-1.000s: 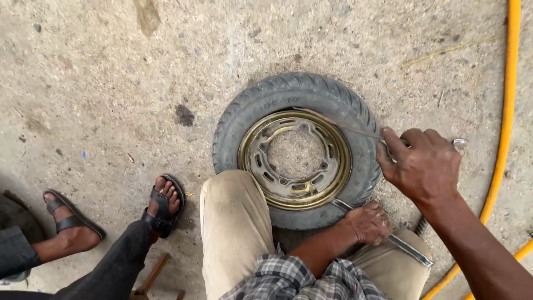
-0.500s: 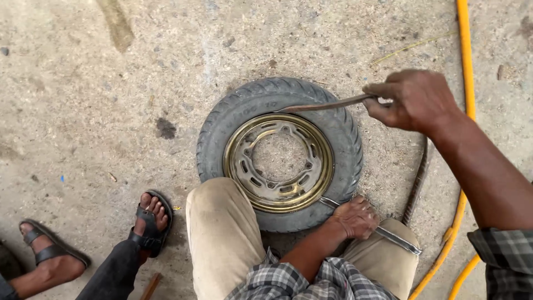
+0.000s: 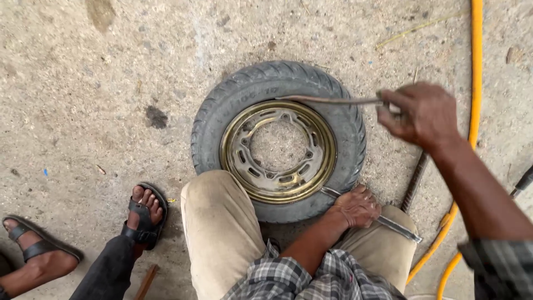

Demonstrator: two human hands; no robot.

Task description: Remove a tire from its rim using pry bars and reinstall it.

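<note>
A small black tyre (image 3: 222,119) on a brass-coloured rim (image 3: 319,166) lies flat on the concrete in front of my knees. My right hand (image 3: 422,114) is closed around a thin metal bar (image 3: 333,100) that reaches left across the tyre's upper part, its tip near the rim's top edge. My left hand (image 3: 358,206) presses on a flat metal lever (image 3: 397,226) at the tyre's lower right; the lever's end goes in between tyre and rim. My left knee (image 3: 219,222) rests against the tyre's near side.
Another person's two sandalled feet (image 3: 143,214) stand at the lower left. A yellow hose (image 3: 475,66) runs down the right side. A dark ribbed rod (image 3: 415,180) lies on the ground right of the tyre. A dark stain (image 3: 155,116) marks the concrete.
My right hand has moved with the thin bar from the tyre's right edge up to its upper right. My left hand has stayed on the flat lever.
</note>
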